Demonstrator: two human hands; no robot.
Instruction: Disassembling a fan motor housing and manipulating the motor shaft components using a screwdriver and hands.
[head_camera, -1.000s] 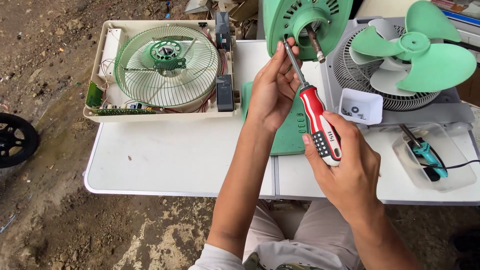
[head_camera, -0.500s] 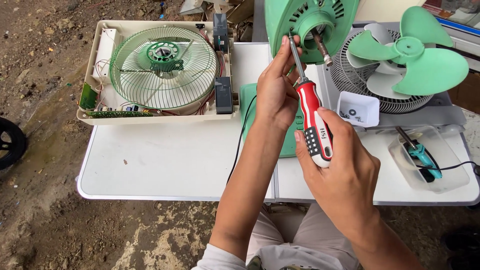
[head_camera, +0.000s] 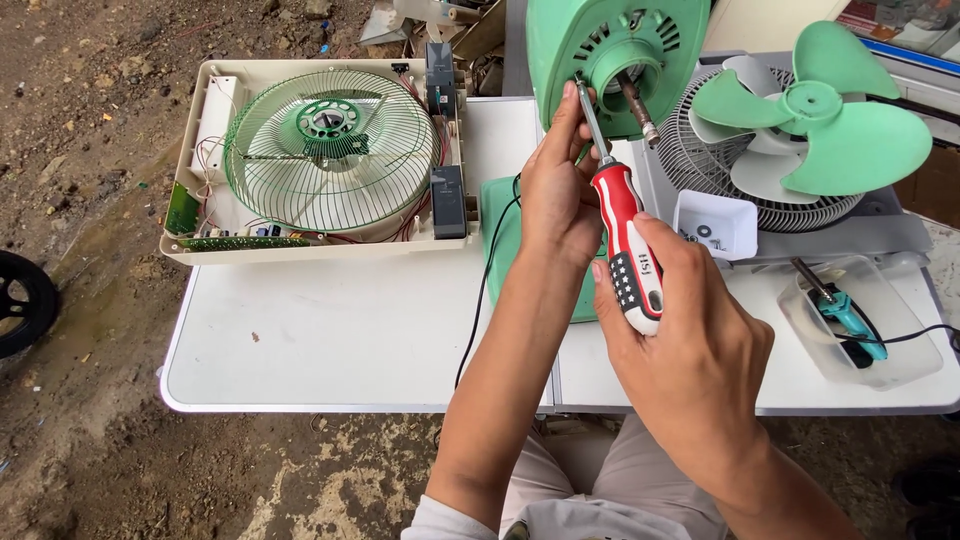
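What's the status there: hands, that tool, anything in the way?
Right hand grips screwdriver handle. Left hand steadies shaft, tip at green motor housing. Black cable crosses table beside left forearm; nothing blocks the tip.

I cannot see the screwdriver (head_camera: 622, 225) tip behind the left hand (head_camera: 556, 195); the green fan housing (head_camera: 612, 55) is cut off at top.
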